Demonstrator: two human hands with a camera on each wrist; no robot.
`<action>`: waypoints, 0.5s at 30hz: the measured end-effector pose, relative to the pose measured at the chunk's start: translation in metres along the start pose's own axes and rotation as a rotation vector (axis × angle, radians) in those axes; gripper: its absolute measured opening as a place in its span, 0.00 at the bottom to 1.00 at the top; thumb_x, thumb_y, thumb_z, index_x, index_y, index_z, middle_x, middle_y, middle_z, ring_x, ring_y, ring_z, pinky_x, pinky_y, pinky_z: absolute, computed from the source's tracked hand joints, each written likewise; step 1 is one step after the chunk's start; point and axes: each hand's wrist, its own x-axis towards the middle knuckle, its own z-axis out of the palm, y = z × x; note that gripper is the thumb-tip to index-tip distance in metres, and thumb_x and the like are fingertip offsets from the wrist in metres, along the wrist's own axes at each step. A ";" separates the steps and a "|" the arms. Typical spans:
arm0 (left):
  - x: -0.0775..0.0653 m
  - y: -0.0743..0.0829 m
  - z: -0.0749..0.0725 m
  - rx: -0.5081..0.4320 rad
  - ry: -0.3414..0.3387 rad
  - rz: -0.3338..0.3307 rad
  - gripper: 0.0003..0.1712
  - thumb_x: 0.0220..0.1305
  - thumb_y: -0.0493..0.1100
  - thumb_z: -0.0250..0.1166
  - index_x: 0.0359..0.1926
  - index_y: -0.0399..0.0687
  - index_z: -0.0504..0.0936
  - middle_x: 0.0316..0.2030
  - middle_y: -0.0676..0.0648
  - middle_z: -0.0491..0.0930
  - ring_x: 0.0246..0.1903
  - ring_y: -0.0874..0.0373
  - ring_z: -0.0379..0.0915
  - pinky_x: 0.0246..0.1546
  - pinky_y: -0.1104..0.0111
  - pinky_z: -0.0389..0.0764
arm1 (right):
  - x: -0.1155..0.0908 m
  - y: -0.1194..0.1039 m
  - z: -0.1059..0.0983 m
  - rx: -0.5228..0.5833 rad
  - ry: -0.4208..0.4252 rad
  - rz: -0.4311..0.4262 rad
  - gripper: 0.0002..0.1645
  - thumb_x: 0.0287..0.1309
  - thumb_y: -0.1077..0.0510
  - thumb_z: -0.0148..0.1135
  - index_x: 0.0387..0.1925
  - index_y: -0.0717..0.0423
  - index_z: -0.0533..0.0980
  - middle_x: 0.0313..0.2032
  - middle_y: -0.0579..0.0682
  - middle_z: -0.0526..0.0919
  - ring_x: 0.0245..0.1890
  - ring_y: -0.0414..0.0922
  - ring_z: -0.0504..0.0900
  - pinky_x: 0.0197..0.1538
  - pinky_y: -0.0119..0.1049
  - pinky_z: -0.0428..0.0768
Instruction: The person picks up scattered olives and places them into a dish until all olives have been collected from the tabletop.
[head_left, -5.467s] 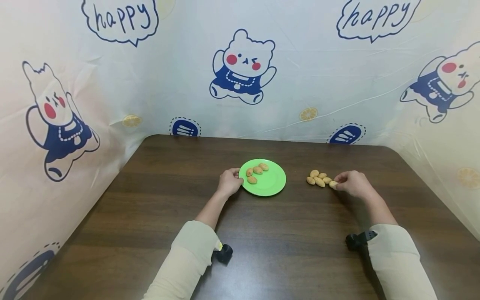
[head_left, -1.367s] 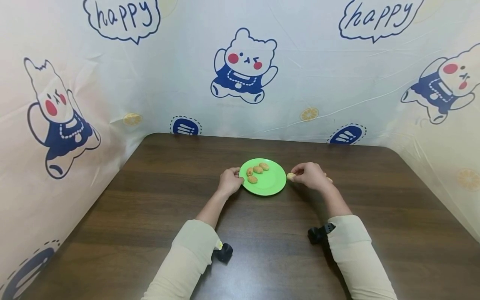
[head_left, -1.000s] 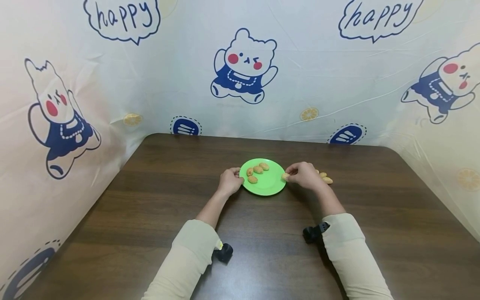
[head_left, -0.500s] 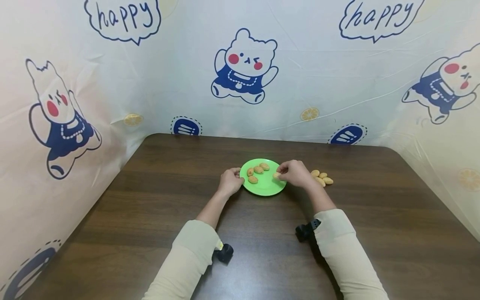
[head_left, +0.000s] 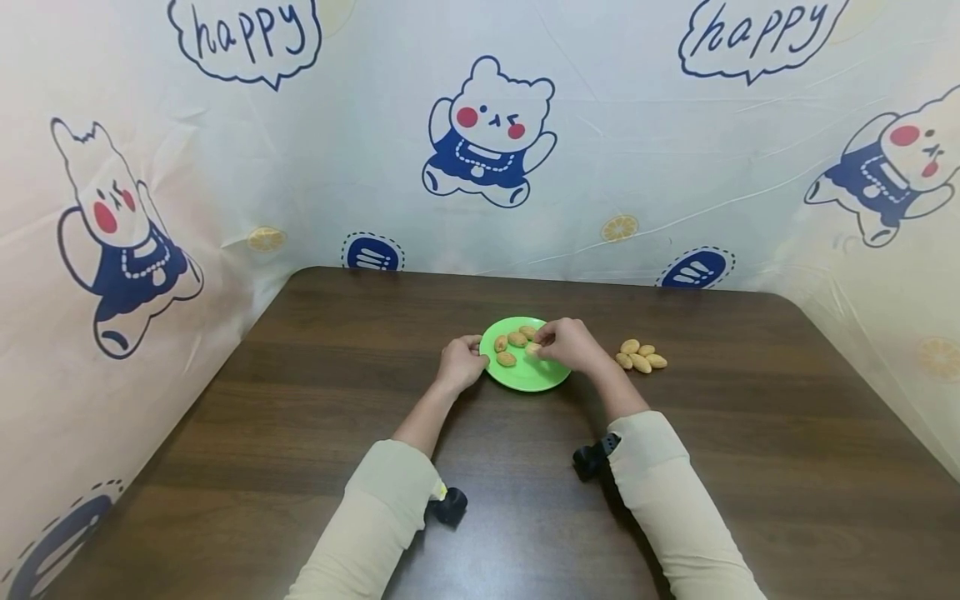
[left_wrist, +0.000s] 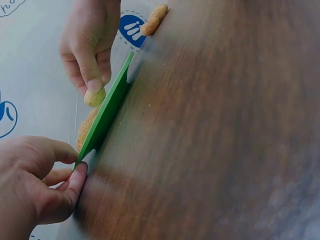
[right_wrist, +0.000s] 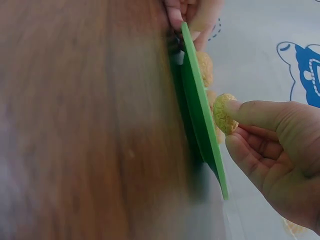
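Observation:
A round green plate (head_left: 528,381) lies on the table, several unshelled peanuts (head_left: 506,359) on its left and back part. My left hand (head_left: 459,364) pinches the plate's left rim between thumb and fingers; the left wrist view shows the thumb at the edge. Over the plate, my right hand (head_left: 572,343) pinches one peanut (right_wrist: 225,114) between thumb and fingers. In the right wrist view that peanut is just above the plate's surface; whether it touches is unclear. To the right of the plate, several more peanuts (head_left: 641,363) lie in a small cluster.
The brown wooden table (head_left: 300,392) reaches back to a pale printed cloth (head_left: 360,150) that hangs behind and at both sides. A small black camera is worn on each wrist, below the rolled sleeves.
My right hand has picked a peanut from the right-hand cluster and carried it left, from beyond the plate's right rim to over its middle. The left hand stays on the rim.

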 end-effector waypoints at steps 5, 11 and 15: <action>0.000 0.000 0.001 0.004 0.005 0.000 0.27 0.59 0.32 0.57 0.61 0.35 0.69 0.43 0.43 0.76 0.43 0.54 0.71 0.40 0.67 0.74 | 0.006 -0.005 0.006 -0.002 -0.009 0.006 0.11 0.52 0.60 0.66 0.38 0.61 0.81 0.33 0.51 0.83 0.34 0.45 0.78 0.37 0.36 0.76; 0.000 0.000 0.001 0.006 0.004 -0.002 0.27 0.59 0.32 0.57 0.61 0.35 0.69 0.43 0.43 0.76 0.43 0.54 0.71 0.40 0.67 0.75 | 0.010 -0.007 0.011 -0.008 -0.025 0.011 0.10 0.52 0.60 0.66 0.37 0.60 0.82 0.33 0.50 0.83 0.35 0.45 0.79 0.37 0.36 0.76; -0.001 0.000 0.000 -0.001 0.002 -0.003 0.27 0.59 0.32 0.57 0.61 0.35 0.69 0.44 0.43 0.76 0.43 0.54 0.71 0.40 0.67 0.75 | 0.013 -0.009 0.013 -0.006 -0.036 0.024 0.10 0.53 0.59 0.66 0.38 0.60 0.82 0.35 0.51 0.83 0.34 0.44 0.79 0.36 0.35 0.76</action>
